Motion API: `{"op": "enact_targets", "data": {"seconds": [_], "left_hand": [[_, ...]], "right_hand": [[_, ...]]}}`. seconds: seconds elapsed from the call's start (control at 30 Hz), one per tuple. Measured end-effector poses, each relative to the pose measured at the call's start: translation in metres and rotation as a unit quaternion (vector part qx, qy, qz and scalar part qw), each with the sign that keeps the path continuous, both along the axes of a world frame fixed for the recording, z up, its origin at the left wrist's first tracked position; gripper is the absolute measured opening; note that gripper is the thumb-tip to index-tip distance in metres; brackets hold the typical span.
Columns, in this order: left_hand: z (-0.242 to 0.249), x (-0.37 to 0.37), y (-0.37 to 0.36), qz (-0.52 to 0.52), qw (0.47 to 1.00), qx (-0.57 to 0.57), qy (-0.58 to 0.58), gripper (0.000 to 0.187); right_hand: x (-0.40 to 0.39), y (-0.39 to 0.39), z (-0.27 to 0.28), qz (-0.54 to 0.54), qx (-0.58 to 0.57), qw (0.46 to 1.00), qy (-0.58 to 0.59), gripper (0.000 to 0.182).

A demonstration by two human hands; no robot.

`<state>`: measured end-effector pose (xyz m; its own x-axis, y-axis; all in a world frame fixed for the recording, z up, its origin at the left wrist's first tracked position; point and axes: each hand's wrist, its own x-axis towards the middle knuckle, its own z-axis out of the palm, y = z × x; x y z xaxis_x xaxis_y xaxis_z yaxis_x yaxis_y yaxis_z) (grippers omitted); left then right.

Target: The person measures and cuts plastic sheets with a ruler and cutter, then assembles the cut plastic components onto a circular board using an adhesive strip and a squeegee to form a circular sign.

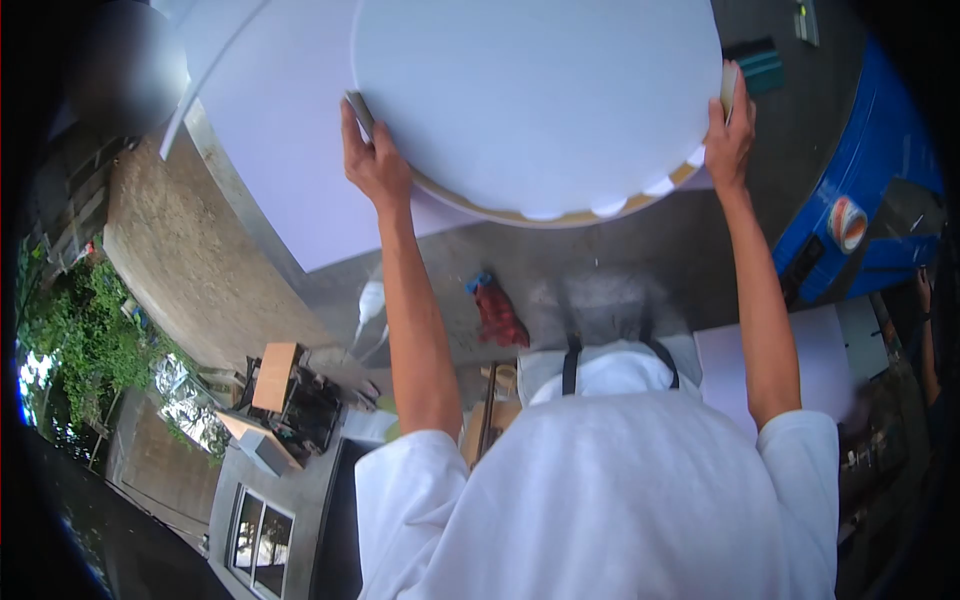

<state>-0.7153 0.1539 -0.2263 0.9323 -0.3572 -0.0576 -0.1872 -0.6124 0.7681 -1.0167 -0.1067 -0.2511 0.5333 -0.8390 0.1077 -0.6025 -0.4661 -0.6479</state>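
A large round white panel (pixel 540 100) fills the top middle, with a tan edge and white tabs along its near rim. My left hand (pixel 378 168) is closed on its left side, fingers around a short grey-brown strip (pixel 360 113) at the rim. On the right side, my right hand (pixel 731 138) grips the rim, where a similar pale strip (pixel 728 90) shows between the fingers. Beneath the panel lies a big white sheet (pixel 280 190) on a dark table (pixel 450 260). A teal squeegee-like piece (pixel 765 70) sits just beyond my right hand.
Closer to me on the table are a red cloth (pixel 498 312) and a white squeeze bottle (pixel 371 300). A tape roll (pixel 847 224) rests on a blue surface (pixel 870 150) at right. Another person's blurred head (pixel 128 65) appears upper left; another arm (pixel 926 330) shows far right.
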Motion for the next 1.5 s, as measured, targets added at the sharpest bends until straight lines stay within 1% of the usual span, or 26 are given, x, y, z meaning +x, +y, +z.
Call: {"op": "enact_targets", "data": {"seconds": [0.03,0.1,0.23,0.4,0.43,0.47,0.5,0.53,0.57,0.6,0.63,0.7,0.77,0.8,0.83,0.87,0.9,0.93,0.97,1.03,1.1,1.23,1.33,1.4,1.43,1.5], "left_hand": [[-0.011,0.005,0.004,-0.010,0.999,-0.009,-0.031,0.050],[-0.013,0.006,0.004,-0.002,0.999,-0.046,0.002,0.050],[-0.004,0.003,-0.001,0.007,0.999,-0.029,0.014,0.049],[0.001,0.002,0.001,-0.001,0.999,-0.050,0.014,0.049],[0.013,0.000,-0.003,0.011,0.999,-0.032,0.029,0.049],[0.014,-0.001,0.001,-0.007,1.000,0.003,-0.001,0.049],[-0.005,0.003,0.012,-0.040,0.998,-0.020,-0.045,0.049],[-0.014,0.002,0.007,-0.025,0.997,-0.072,-0.030,0.049],[-0.006,-0.002,0.000,0.015,0.963,-0.214,0.161,0.051],[-0.008,0.000,0.003,0.004,0.979,-0.161,0.122,0.052],[-0.003,0.000,0.007,0.010,0.996,-0.044,0.079,0.053],[-0.006,0.001,0.009,0.001,1.000,-0.012,0.010,0.052],[-0.025,0.006,0.021,-0.048,0.989,0.020,-0.138,0.052],[-0.008,0.003,0.018,-0.028,0.996,0.065,-0.057,0.052],[0.002,0.005,0.026,-0.055,0.995,0.064,-0.058,0.052],[-0.001,0.001,0.018,-0.020,0.999,-0.031,0.032,0.052],[0.000,-0.004,0.005,0.016,0.985,-0.112,0.129,0.052],[0.012,-0.007,-0.001,0.019,0.986,-0.099,0.136,0.053],[0.008,-0.004,0.003,0.014,0.987,-0.093,0.131,0.053],[-0.009,0.003,0.014,-0.035,0.998,0.037,-0.040,0.057],[-0.002,-0.003,0.005,-0.014,0.999,0.029,-0.030,0.056],[-0.003,-0.002,0.007,-0.027,0.999,0.025,-0.015,0.053],[-0.009,0.003,0.013,-0.032,0.999,0.001,-0.043,0.055],[-0.006,-0.001,0.009,-0.006,1.000,-0.016,0.017,0.054],[-0.005,-0.006,0.008,0.030,0.999,-0.022,0.013,0.054],[0.004,-0.005,0.009,-0.013,1.000,0.002,-0.027,0.055]], "right_hand": [[0.002,0.001,0.004,0.006,0.008,1.000,0.008,0.051],[0.004,0.001,0.008,-0.005,0.008,1.000,0.014,0.050],[0.010,0.004,0.022,-0.027,0.047,0.998,0.021,0.049],[0.004,0.001,0.017,-0.007,0.021,1.000,0.006,0.051],[0.006,0.001,0.017,-0.009,0.023,1.000,-0.007,0.052],[0.013,0.008,0.021,-0.004,0.058,0.998,0.006,0.052],[0.008,0.004,0.033,-0.025,0.073,0.997,0.029,0.052],[0.000,0.005,0.029,-0.025,0.022,0.999,0.022,0.052],[-0.001,0.003,0.020,-0.010,-0.018,1.000,0.021,0.051],[0.001,-0.002,0.025,-0.016,-0.029,0.999,-0.004,0.051],[0.004,0.002,0.029,-0.009,-0.024,0.999,-0.036,0.050],[0.001,0.000,0.028,-0.017,-0.020,0.999,-0.037,0.049],[0.007,0.002,0.033,-0.026,0.013,0.999,-0.024,0.048],[0.017,0.004,0.034,-0.013,0.031,0.999,-0.034,0.048],[0.007,0.003,0.039,-0.027,0.035,0.999,-0.030,0.049],[0.002,0.002,0.033,-0.029,0.001,0.999,-0.034,0.049],[0.002,0.004,0.022,-0.027,-0.027,0.999,-0.035,0.050],[0.000,0.005,0.018,-0.026,-0.025,0.999,-0.022,0.052],[-0.001,0.009,0.021,-0.032,-0.019,0.999,-0.027,0.052],[0.002,0.006,0.030,-0.028,0.008,0.999,-0.030,0.055],[0.003,0.000,0.030,-0.002,0.009,1.000,-0.020,0.056],[0.002,0.005,0.027,-0.019,0.009,1.000,-0.015,0.055],[0.000,0.009,0.016,-0.020,-0.007,1.000,-0.020,0.054],[-0.002,0.005,0.018,0.010,-0.039,0.999,-0.021,0.054],[-0.003,0.008,0.021,-0.011,-0.014,1.000,-0.022,0.055],[0.004,0.003,0.028,-0.003,0.019,1.000,-0.020,0.056]]}}
